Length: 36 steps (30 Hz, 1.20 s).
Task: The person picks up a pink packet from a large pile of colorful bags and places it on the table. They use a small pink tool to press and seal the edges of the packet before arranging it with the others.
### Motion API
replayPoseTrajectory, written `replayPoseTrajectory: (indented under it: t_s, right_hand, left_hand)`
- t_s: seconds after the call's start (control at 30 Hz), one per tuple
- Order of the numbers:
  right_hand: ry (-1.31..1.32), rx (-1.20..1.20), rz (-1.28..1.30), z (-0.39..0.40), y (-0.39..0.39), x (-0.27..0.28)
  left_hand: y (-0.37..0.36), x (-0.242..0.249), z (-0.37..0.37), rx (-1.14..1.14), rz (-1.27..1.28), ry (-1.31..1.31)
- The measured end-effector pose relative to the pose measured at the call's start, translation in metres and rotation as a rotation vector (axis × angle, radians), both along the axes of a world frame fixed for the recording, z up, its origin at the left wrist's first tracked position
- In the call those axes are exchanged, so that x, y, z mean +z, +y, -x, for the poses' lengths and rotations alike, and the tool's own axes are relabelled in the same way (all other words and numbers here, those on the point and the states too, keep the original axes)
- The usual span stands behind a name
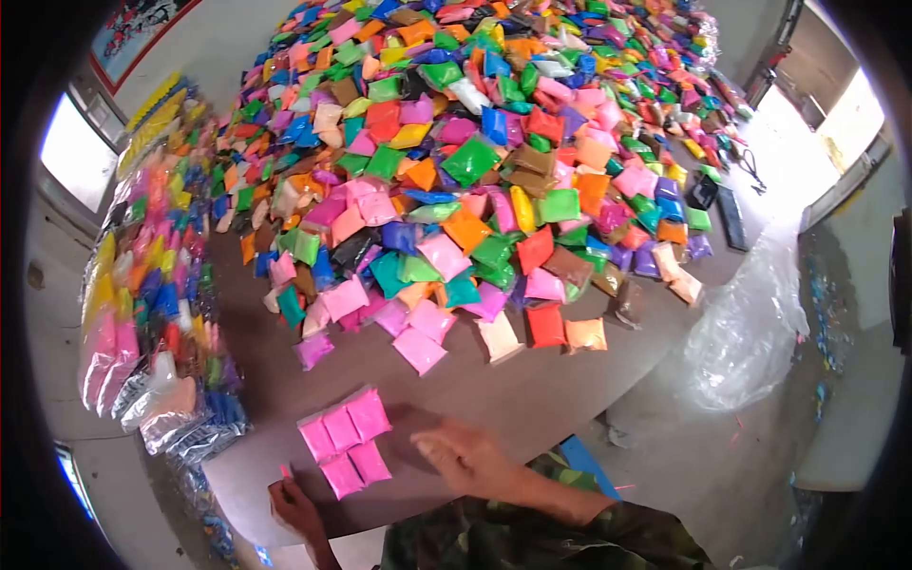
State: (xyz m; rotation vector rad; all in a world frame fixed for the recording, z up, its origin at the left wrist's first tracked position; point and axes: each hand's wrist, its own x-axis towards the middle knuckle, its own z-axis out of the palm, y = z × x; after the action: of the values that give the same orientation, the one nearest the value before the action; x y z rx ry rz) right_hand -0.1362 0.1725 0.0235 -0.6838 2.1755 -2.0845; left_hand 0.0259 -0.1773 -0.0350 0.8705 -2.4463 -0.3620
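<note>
Several bright pink packets lie side by side in two rows near the table's front edge. Just left of and below them is my left hand, its fingers pinched on a small red object whose kind is not clear. My right hand is over the table to the right of the packets, apart from them. Its fingers are curled together and slightly blurred; whether anything is inside them is hidden.
A large heap of small coloured packets covers the back of the brown table. Filled clear bags of packets are stacked along the left. A clear plastic bag hangs by the right edge, near a dark flat object.
</note>
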Motion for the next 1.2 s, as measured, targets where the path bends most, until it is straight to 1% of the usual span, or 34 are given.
replayPoseTrajectory:
  t_s: [0.1, 0.17, 0.23, 0.3, 0.4, 0.6, 0.7, 0.8, 0.9, 1.0, 1.1, 1.2]
  right_hand:
    - [0.077, -0.255, -0.070, 0.028, 0.029, 0.016]
    - [0.268, -0.374, -0.271, 0.057, 0.060, 0.024]
    - [0.232, -0.533, -0.424, 0.074, 0.086, 0.024]
    - [0.417, -0.694, -0.455, 0.098, 0.112, 0.030]
    - [0.427, -0.837, -0.568, 0.118, 0.137, 0.039]
    - [0.329, -0.885, -0.827, 0.149, 0.153, 0.039]
    - [0.274, -0.877, -0.846, 0.167, 0.156, 0.037]
    - [0.308, -0.884, -0.832, 0.173, 0.149, 0.044]
    - [0.415, -0.832, -0.799, 0.174, 0.133, 0.045]
    - [0.455, -0.789, -0.752, 0.176, 0.116, 0.042]
    - [0.492, -0.723, -0.653, 0.177, 0.106, 0.039]
    - [0.728, -0.838, -0.734, 0.189, 0.113, 0.038]
  left_hand:
    - [0.000, 0.000, 0.001, -0.039, -0.017, 0.051]
    - [0.006, 0.007, 0.004, -0.068, 0.005, 0.075]
    - [0.009, 0.009, 0.006, -0.079, -0.003, 0.086]
    - [0.009, 0.008, 0.005, -0.066, -0.036, 0.083]
    - [0.005, 0.004, 0.004, -0.075, -0.042, 0.091]
    - [0.006, 0.006, 0.002, -0.081, -0.043, 0.082]
    - [0.005, 0.006, 0.001, -0.058, -0.042, 0.064]
    - [0.008, 0.008, 0.002, -0.057, -0.036, 0.068]
    - [0.009, 0.009, 0.003, -0.066, -0.016, 0.076]
    - [0.007, 0.008, 0.001, -0.063, -0.020, 0.057]
    - [0.006, 0.006, 0.003, -0.072, 0.010, 0.065]
    - [0.012, 0.011, 0.007, -0.095, -0.001, 0.119]
